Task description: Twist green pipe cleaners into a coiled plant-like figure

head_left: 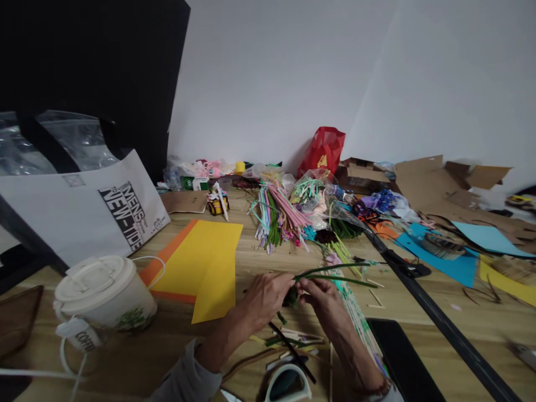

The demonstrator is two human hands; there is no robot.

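Near the middle of the wooden table, my left hand (268, 295) is closed on green pipe cleaners (335, 274), whose long stems point right. Close beside it, my right hand (321, 298) pinches the same green stems with thumb and fingertips. A dark green fuzzy piece (290, 298) hangs between the hands, partly hidden by the fingers. Below them lie loose stems and sticks, with a dark stem (293, 352) crossing over them. White-framed sunglasses (288, 384) rest at the bottom edge.
A white lidded pot (106, 293) and paper bag (84, 209) stand left. Yellow sheets (213, 262) lie beside them. Bundled coloured pipe cleaners (285, 215) and a red bag (322, 152) are behind. A black phone (404, 360) and black bar (444, 318) lie right.
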